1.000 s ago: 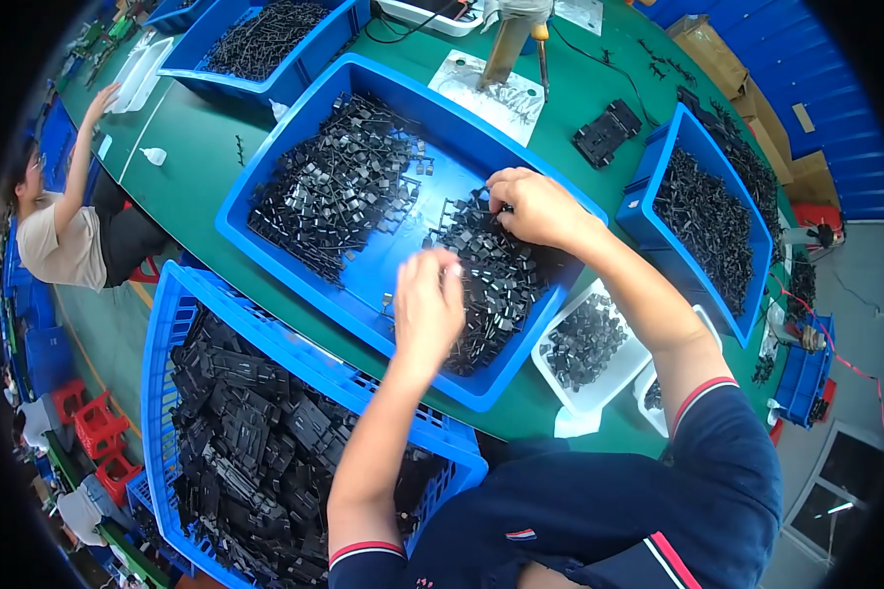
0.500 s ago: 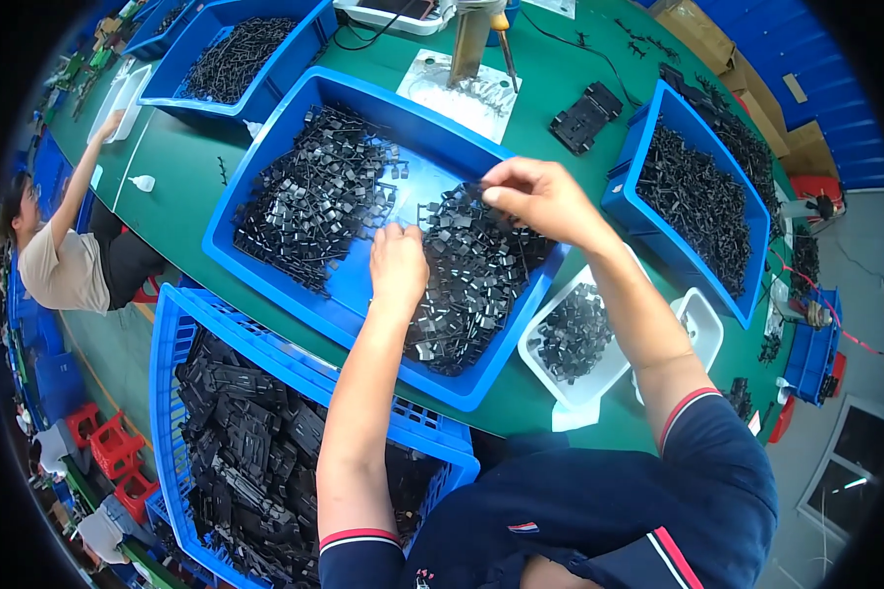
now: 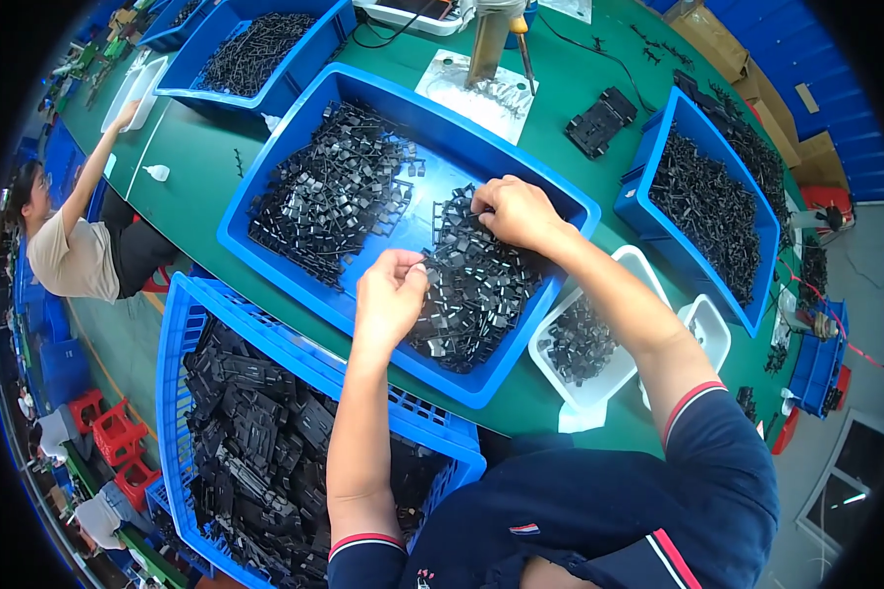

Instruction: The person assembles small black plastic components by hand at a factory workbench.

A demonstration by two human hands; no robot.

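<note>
Counter (image 3: 194,145), green. Near edge: large blue bin (image 3: 479,391), white tray (image 3: 614,378), smaller white tray (image 3: 714,341), white bottle (image 3: 157,173). Toward right edge: second blue bin (image 3: 638,204). Farther in from near edge: metal plate (image 3: 444,93), black plastic part (image 3: 601,122). Toward left edge: another blue bin (image 3: 277,100), long white tray (image 3: 149,86).

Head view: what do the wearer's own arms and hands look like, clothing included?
Each grip is a bare hand, left hand and right hand alike, with no glove visible. The forearms are uncovered; short navy sleeves end in red and white trim. No watch or bracelet shows.
</note>
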